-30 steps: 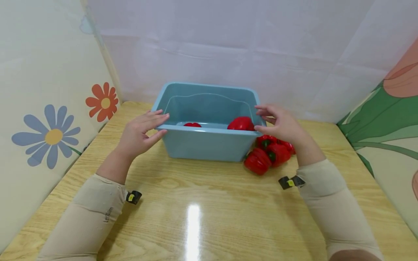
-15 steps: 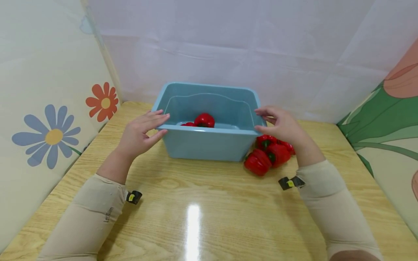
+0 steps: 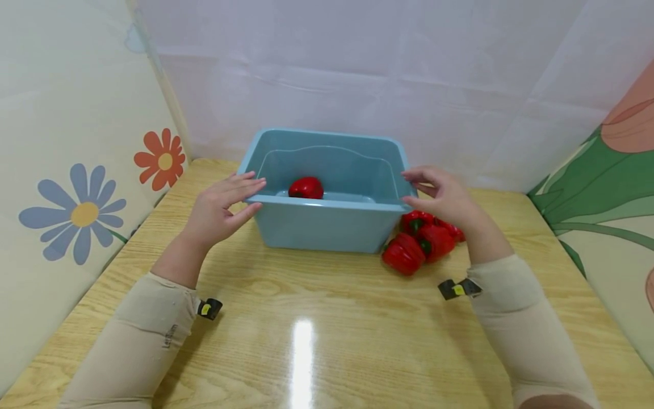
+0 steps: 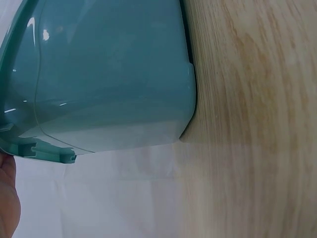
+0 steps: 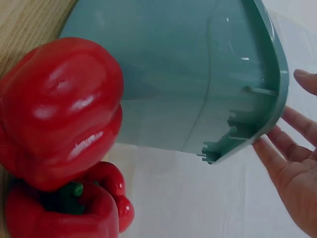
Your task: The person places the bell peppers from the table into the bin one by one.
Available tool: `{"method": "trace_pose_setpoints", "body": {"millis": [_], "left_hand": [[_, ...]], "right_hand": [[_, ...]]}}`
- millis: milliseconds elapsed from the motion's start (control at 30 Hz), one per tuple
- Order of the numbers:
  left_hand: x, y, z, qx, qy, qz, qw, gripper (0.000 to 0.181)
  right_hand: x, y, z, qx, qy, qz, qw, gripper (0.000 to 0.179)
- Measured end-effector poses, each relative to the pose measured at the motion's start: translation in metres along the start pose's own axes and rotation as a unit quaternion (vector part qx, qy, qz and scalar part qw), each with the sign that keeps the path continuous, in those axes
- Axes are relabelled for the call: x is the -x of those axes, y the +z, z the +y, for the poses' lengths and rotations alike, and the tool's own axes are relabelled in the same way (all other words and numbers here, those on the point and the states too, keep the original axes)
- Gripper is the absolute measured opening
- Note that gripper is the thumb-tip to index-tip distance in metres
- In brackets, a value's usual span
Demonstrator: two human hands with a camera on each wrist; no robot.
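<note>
A blue plastic bin (image 3: 317, 227) stands on the wooden table. One red bell pepper (image 3: 306, 188) shows inside it, towards the left; the front wall hides part of the bin floor. My left hand (image 3: 217, 213) rests on the bin's left rim, fingers straight across the corner. At the right rim is my right hand (image 3: 444, 196), its fingers extended and its thumb apart from them; in the right wrist view its fingertips are at the rim's edge. Several red bell peppers (image 3: 403, 254) with green stems lie against the bin's right side, below the right hand.
Behind the bin hangs a white sheet (image 3: 357, 74). A panel with painted flowers (image 3: 84, 214) borders the table on the left, and another with green leaves (image 3: 587, 193) on the right. The wooden table (image 3: 286, 318) extends in front of the bin.
The bell pepper inside the bin has rolled from the right end to the left. A second red patch there has gone from sight. My right hand has shifted slightly to the right; the left stays put.
</note>
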State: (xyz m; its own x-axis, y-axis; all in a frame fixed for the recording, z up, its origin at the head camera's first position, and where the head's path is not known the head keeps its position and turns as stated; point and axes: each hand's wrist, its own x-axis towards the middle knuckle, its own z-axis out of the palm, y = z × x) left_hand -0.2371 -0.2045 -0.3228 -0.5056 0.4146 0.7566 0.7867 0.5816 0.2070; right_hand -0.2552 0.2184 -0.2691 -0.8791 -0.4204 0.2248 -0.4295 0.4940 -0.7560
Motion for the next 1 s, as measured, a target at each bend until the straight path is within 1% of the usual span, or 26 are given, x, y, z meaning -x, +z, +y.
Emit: {"method": "trace_pose_setpoints", "body": {"millis": [100, 267, 400, 633, 1000], "left_hand": [[0.000, 0.000, -0.001, 0.001, 0.000, -0.001, 1.0000, 0.056], [0.001, 0.000, -0.002, 0.000, 0.004, 0.001, 1.0000, 0.056], [0.000, 0.000, -0.002, -0.002, 0.008, 0.000, 1.0000, 0.056], [0.000, 0.000, -0.002, 0.001, 0.009, 0.000, 1.0000, 0.055], [0.001, 0.001, -0.004, -0.001, 0.007, -0.003, 1.0000, 0.055]], "right_hand": [[0.003, -0.006, 0.003, 0.005, 0.004, 0.013, 0.9999, 0.049], [0.009, -0.016, 0.010, 0.039, 0.034, 0.028, 0.9983, 0.050], [0.013, -0.022, 0.015, 0.063, 0.055, 0.027, 0.9961, 0.051], [0.018, -0.031, 0.025, 0.095, 0.077, 0.028, 0.9921, 0.052], [0.028, -0.041, 0.042, 0.106, 0.115, 0.027, 0.9873, 0.053]]}}
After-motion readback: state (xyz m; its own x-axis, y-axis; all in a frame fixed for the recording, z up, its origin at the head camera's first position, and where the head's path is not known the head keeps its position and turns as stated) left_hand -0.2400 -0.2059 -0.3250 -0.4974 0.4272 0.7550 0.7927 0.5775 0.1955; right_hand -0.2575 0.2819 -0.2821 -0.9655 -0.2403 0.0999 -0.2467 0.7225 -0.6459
